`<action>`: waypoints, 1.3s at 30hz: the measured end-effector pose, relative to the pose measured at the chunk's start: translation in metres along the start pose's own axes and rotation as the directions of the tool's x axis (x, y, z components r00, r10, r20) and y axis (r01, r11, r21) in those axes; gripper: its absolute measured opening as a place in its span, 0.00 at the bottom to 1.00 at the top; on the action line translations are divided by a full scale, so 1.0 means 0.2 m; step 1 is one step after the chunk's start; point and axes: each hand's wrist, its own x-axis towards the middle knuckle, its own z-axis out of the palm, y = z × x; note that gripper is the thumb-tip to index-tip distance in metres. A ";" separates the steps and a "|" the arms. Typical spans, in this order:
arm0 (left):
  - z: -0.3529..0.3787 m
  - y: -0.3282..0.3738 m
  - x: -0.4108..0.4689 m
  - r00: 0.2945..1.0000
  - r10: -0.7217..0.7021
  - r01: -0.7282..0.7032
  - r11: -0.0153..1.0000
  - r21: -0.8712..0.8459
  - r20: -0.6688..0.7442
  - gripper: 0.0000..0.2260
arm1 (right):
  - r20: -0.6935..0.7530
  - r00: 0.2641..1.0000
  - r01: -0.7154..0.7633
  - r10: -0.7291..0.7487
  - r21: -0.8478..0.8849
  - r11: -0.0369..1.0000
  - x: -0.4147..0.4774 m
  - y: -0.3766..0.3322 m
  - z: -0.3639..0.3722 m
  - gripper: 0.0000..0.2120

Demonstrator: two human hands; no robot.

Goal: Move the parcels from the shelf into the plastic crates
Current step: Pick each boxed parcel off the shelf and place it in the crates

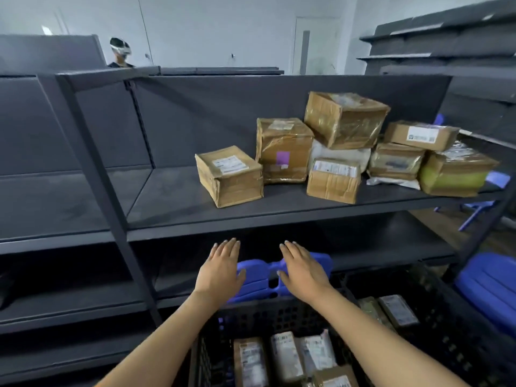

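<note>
In the head view, both hands are empty and held flat, palms down, fingers spread; the left hand and the right hand hover side by side below the front edge of the shelf, above a blue plastic piece and the near rim of the black crate. Some parcels already lie in this crate, and a second crate at the right holds a few more; the remaining parcels stand in a pile on the right part of the shelf.

The step in hand, I judge, is the reach for the next parcel. The nearest one is the flat box with a white label; it stands apart at the left of the pile and nothing lies on it, so it is the safe choice. It is good to take it with one hand at each short side; the tilted box on top rests on others and may slide if its neighbours are disturbed.
</note>
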 end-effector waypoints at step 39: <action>-0.12 1.06 1.08 0.990 -0.065 0.071 0.997 0.038 -0.126 0.37 | -0.166 0.981 0.087 -0.100 -0.082 0.993 0.49 1.27 -0.56 0.49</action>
